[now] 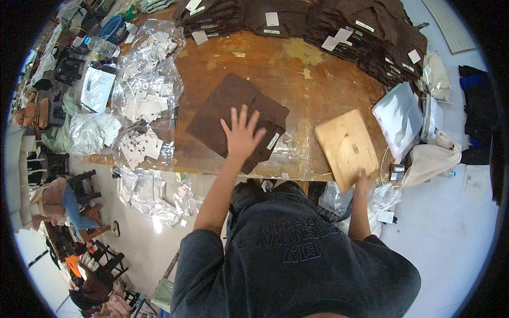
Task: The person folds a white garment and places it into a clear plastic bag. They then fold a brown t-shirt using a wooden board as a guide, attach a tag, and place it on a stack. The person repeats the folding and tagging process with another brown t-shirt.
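My left hand (243, 133) is spread palm down on a folded dark brown knit garment (228, 93), which lies at an angle on the wooden table (210, 53). A white label (273, 141) shows near the garment's right corner. My right hand (362, 181) grips the near edge of a flat, light wooden board (348, 145), slightly blurred, to the right of the garment. Part of that hand is hidden, and the board's lower corner extends past the table's front edge.
Dark brown garments (274, 10) with tags line the table's far side. Clear bags of white tags (145, 101) lie at left, near a plastic bottle (102, 47) and a blue basket (113, 30). A stack of clear plastic sleeves (399, 117) and cream cloth (431, 159) sit at right.
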A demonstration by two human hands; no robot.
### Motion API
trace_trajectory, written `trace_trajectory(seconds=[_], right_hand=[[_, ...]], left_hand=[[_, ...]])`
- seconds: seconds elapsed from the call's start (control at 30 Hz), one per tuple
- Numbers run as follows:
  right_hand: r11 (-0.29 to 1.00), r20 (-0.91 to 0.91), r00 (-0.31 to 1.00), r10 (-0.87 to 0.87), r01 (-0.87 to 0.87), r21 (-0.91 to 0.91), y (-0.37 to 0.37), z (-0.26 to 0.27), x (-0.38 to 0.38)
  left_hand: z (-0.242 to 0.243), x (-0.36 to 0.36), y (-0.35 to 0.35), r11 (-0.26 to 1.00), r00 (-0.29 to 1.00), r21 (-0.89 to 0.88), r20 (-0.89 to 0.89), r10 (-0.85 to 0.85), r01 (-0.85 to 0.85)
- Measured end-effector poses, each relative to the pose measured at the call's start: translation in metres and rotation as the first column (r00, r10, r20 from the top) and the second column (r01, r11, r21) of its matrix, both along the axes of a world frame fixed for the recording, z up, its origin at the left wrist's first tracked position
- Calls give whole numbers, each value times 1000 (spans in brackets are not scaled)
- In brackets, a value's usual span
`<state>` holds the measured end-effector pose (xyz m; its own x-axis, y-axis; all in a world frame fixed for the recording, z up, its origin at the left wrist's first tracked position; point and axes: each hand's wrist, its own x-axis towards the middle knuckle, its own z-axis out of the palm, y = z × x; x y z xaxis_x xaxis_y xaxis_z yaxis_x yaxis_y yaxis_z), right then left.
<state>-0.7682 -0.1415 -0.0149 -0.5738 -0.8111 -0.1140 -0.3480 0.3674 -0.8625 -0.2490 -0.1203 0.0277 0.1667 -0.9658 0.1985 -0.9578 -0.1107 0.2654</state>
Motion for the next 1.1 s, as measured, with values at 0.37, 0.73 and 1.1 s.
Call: trace_trajectory(seconds=[0.37, 0.73, 1.1], right_hand=[[-68, -524, -124, 842, -990, 125, -56, 52, 356], [-15, -415, -60, 908, -994, 112, -43, 26, 355], [250, -433, 178, 884, -961, 116, -40, 30, 393]], left_hand=[[-13, -4, 94, 972, 979, 233, 202, -16, -32], [-14, 1, 83, 983, 985, 135, 142, 103, -123], [-23, 32, 80, 977, 978, 110, 78, -194, 185]])
